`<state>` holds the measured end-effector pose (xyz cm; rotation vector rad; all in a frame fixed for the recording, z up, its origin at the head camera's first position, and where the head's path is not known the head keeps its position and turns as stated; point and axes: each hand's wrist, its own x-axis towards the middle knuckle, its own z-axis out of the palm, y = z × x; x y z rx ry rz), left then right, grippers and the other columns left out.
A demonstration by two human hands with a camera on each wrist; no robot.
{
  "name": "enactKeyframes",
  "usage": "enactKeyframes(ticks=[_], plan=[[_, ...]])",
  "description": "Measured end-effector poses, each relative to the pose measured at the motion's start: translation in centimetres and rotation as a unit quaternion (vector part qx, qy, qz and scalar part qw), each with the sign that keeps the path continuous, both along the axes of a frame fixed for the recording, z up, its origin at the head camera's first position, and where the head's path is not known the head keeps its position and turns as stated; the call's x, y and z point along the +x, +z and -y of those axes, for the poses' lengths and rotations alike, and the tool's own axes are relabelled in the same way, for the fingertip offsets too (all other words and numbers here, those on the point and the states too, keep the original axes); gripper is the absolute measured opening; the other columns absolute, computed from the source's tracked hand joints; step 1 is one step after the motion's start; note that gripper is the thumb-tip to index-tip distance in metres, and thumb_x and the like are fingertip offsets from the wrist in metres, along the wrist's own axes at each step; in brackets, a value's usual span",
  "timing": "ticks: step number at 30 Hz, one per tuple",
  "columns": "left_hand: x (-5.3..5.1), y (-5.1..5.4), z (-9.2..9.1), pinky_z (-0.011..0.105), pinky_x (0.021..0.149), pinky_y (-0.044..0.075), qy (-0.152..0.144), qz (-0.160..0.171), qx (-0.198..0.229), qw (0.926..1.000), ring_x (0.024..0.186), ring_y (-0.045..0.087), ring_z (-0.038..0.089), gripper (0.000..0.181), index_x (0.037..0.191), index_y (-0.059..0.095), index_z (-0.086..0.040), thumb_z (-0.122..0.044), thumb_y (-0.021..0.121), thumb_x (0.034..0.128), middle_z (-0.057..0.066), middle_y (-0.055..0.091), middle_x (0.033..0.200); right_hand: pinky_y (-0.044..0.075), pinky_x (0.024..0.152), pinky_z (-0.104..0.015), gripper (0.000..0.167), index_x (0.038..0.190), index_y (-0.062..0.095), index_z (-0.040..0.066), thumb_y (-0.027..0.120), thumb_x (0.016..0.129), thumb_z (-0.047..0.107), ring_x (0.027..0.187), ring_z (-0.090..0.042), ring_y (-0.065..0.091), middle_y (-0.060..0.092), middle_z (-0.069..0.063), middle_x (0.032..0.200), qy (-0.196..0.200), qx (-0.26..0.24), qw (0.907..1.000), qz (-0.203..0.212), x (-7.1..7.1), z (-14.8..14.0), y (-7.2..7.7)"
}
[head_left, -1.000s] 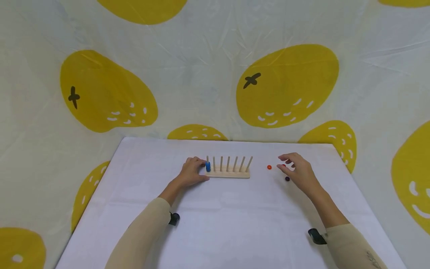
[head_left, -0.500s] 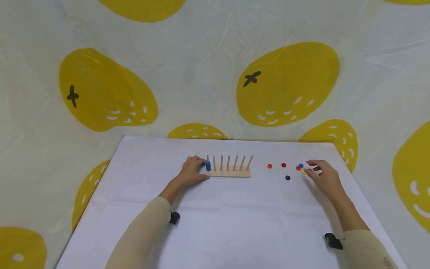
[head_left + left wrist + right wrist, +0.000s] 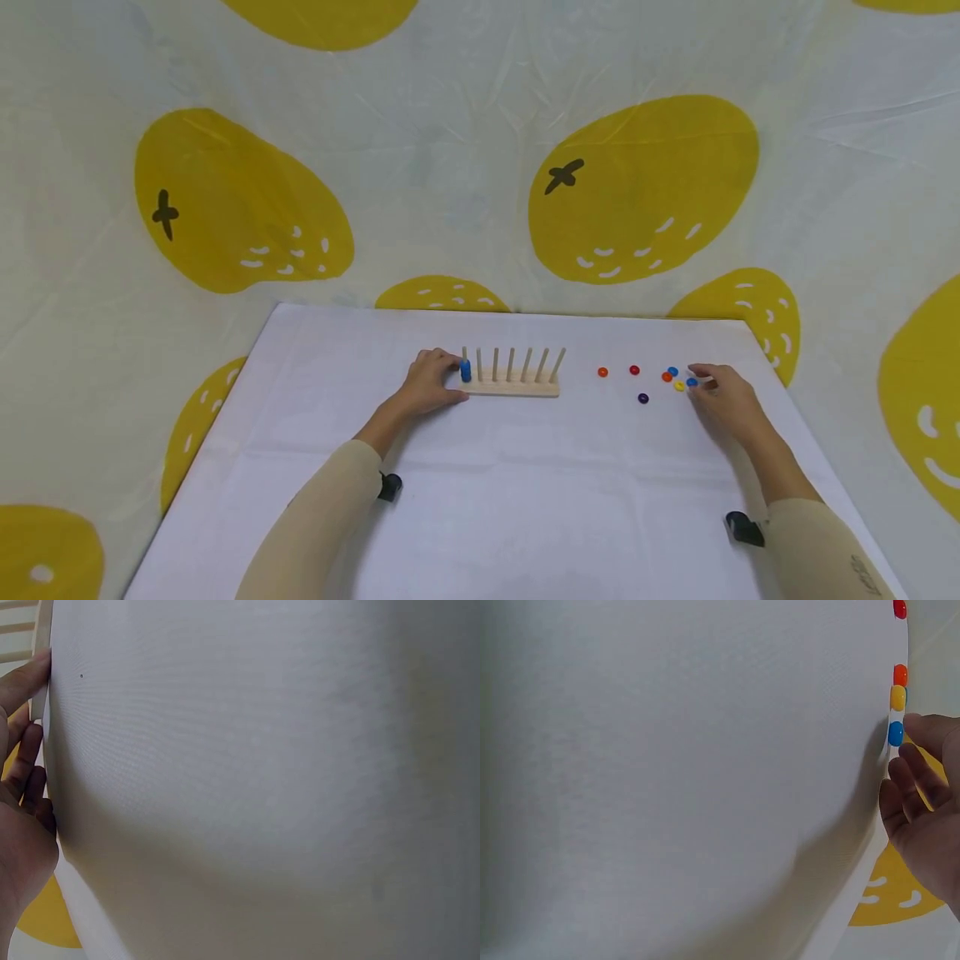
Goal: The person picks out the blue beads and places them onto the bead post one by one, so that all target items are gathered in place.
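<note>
A wooden peg board (image 3: 510, 387) with a row of upright pegs stands on the table. Blue beads (image 3: 466, 372) are stacked on its leftmost peg. My left hand (image 3: 429, 385) holds the board's left end, thumb at the front edge and fingers at the far side; the left wrist view shows the thumb (image 3: 30, 679) against the base. On the right, my right hand (image 3: 726, 398) reaches over a blue bead (image 3: 692, 382) lying on the table. Thumb and forefinger stand on either side of this bead, seen also as the blue bead (image 3: 896, 733) by the fingertips in the right wrist view.
Left of the right hand lie another blue bead (image 3: 672, 372), a yellow bead (image 3: 679, 386) and an orange bead (image 3: 667, 377). Farther left are a red bead (image 3: 634, 370), a dark purple bead (image 3: 642, 398) and another orange bead (image 3: 603, 372). A white cloth covers the table (image 3: 525, 500).
My right hand has moved right, from above the red and purple beads to the blue bead at the far right, uncovering several beads. The left hand has stayed on the peg board.
</note>
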<state>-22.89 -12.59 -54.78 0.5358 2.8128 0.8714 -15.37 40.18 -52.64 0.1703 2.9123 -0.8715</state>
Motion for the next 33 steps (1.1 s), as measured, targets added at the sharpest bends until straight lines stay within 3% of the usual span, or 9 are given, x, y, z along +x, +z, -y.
enactKeyframes(ticks=[12, 19, 27, 33], plan=[[-0.1, 0.2, 0.1, 0.047, 0.115, 0.037, 0.002, 0.002, -0.004, 1.0000, 0.133, 0.045, 0.027, 0.064, 0.137, 0.065, -0.015, -0.036, 0.089, 0.0814, 0.003, 0.061, 0.130, 0.049, 0.095, -0.058, 0.039, 0.137, 0.056, -0.007, 0.060, 0.102, 0.010, 0.102, -0.040, 0.051, 0.053, -0.030, 0.120, 0.006, 0.018, 0.9998, 0.003, -0.8, -0.4, -0.7], [0.0, 0.0, 0.2, 0.049, 0.114, 0.038, -0.002, -0.009, 0.003, 1.0000, 0.132, 0.047, 0.029, 0.063, 0.135, 0.066, -0.013, -0.036, 0.089, 0.0810, 0.005, 0.062, 0.129, 0.048, 0.085, -0.047, 0.033, 0.130, 0.059, -0.006, 0.062, 0.101, 0.009, 0.096, -0.036, 0.050, 0.054, -0.025, 0.110, 0.000, 0.022, 0.9996, -0.015, -0.9, -0.6, -1.3], [0.0, -0.1, 0.1, 0.048, 0.113, 0.039, -0.009, -0.018, 0.004, 0.9998, 0.130, 0.047, 0.028, 0.062, 0.134, 0.067, -0.014, -0.036, 0.089, 0.0808, 0.004, 0.063, 0.126, 0.049, 0.087, -0.049, 0.033, 0.130, 0.058, -0.008, 0.061, 0.102, 0.011, 0.097, -0.036, 0.053, 0.058, -0.026, 0.113, 0.000, 0.018, 0.9997, -0.017, -0.6, -0.5, -0.9], [-0.1, -0.1, 0.1, 0.048, 0.112, 0.039, -0.008, -0.017, 0.002, 0.9998, 0.130, 0.047, 0.028, 0.062, 0.134, 0.066, -0.014, -0.036, 0.089, 0.0810, 0.004, 0.062, 0.126, 0.050, 0.093, -0.057, 0.034, 0.131, 0.056, -0.005, 0.060, 0.104, 0.016, 0.101, -0.038, 0.055, 0.061, -0.027, 0.116, -0.005, 0.015, 0.9997, -0.019, -0.5, -0.4, -0.5]])
